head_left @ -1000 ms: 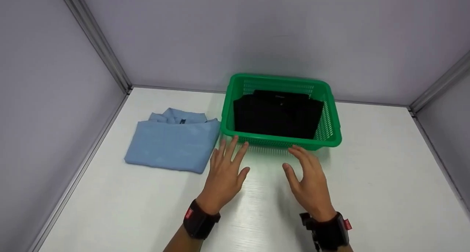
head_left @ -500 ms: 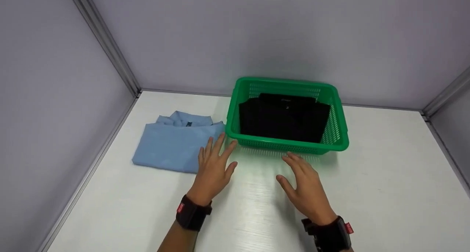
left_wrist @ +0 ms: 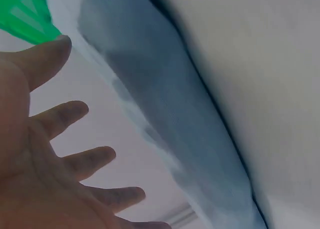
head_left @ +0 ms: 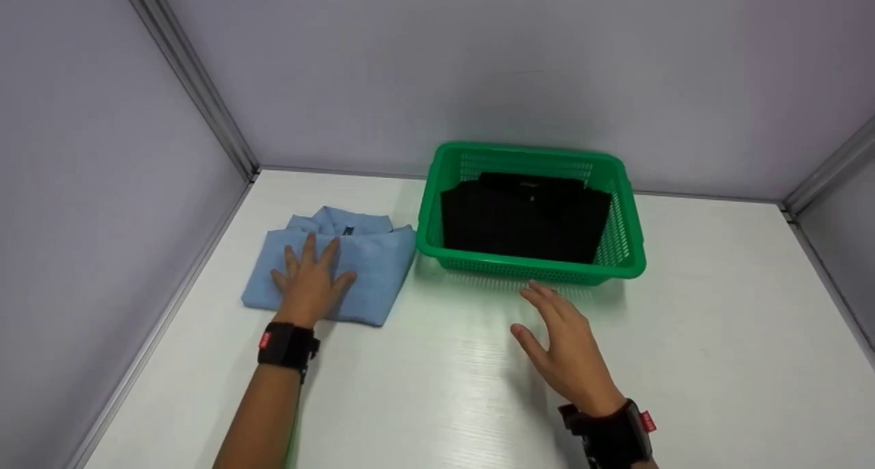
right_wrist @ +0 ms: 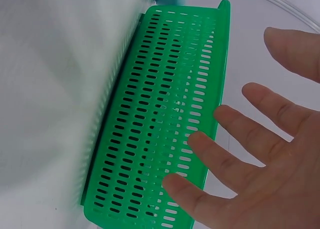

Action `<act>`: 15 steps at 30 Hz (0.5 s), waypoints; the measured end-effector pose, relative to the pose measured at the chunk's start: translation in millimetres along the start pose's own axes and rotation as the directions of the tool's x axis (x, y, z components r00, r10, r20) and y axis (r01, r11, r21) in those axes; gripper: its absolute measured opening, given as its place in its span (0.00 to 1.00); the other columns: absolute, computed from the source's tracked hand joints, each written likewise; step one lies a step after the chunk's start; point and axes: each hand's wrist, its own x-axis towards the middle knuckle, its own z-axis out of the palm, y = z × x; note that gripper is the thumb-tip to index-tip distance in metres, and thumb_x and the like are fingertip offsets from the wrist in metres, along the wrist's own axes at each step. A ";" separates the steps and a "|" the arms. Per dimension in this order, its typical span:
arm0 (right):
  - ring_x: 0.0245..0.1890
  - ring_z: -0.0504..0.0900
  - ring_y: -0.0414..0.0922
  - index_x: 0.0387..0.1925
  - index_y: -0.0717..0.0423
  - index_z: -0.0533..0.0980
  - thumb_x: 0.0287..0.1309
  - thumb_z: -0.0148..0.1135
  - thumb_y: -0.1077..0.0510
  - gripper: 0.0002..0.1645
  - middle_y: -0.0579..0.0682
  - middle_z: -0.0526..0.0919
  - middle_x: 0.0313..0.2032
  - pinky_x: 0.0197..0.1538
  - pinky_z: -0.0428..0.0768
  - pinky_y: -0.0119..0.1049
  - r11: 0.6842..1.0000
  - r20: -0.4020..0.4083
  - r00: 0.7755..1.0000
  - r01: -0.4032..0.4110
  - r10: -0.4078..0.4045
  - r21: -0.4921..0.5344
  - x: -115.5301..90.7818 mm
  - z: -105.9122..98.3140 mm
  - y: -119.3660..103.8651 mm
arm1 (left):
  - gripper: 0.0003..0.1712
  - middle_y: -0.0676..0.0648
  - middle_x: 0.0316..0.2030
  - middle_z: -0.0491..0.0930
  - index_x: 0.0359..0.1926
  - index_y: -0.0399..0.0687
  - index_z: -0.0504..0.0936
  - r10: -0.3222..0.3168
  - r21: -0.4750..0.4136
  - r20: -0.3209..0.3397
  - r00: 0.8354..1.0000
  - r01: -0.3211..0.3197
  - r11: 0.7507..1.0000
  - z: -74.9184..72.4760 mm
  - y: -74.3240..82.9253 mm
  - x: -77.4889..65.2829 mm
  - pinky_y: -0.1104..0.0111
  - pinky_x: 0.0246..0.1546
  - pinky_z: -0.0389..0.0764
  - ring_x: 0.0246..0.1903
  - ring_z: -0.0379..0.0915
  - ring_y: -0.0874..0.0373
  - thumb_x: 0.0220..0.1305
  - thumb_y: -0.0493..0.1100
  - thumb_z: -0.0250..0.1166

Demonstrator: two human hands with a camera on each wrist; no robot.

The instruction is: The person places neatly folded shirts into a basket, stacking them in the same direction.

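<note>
Head view: the left hand (head_left: 309, 284) is hovering over a folded blue shirt (head_left: 376, 271) lying on the table (head_left: 424, 400) beside a green basket (head_left: 530, 264). Left wrist: its grip is hanging spread above the shirt. Right wrist: the right hand (right_wrist: 280, 184) is hovering near the basket, its grip spread.

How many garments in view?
2. Blue garment: folded on the table, left of the basket in the head view. Black garment: in the basket. Anything beneath the black one would be hidden.
</note>
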 end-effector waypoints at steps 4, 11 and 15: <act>0.72 0.74 0.62 0.70 0.62 0.74 0.67 0.72 0.55 0.33 0.61 0.76 0.71 0.72 0.73 0.64 1.000 0.026 1.000 -0.009 0.008 0.012 -3.8 5.5 0.3 | 0.53 0.27 0.83 0.36 0.85 0.48 0.52 -0.091 0.000 0.081 0.993 0.091 0.996 -6.9 -22.2 2.4 0.11 0.61 0.40 0.76 0.25 0.12 0.72 0.63 0.66; 0.72 0.75 0.61 0.70 0.61 0.74 0.68 0.72 0.55 0.33 0.61 0.76 0.71 0.72 0.73 0.62 1.000 0.043 0.999 -0.022 0.021 0.019 -3.1 7.3 2.1 | 0.56 0.25 0.82 0.33 0.85 0.49 0.50 -0.164 -0.008 0.208 0.964 0.169 0.986 -12.0 -26.5 11.3 0.11 0.59 0.42 0.75 0.21 0.10 0.69 0.64 0.69; 0.73 0.74 0.60 0.70 0.60 0.74 0.68 0.72 0.55 0.33 0.60 0.76 0.72 0.73 0.72 0.63 0.999 0.053 0.998 -0.033 0.032 0.018 0.0 3.5 3.0 | 0.54 0.25 0.82 0.35 0.85 0.49 0.53 -0.172 0.013 0.239 0.956 0.174 0.985 -13.1 -23.3 16.9 0.11 0.60 0.43 0.76 0.22 0.11 0.70 0.64 0.68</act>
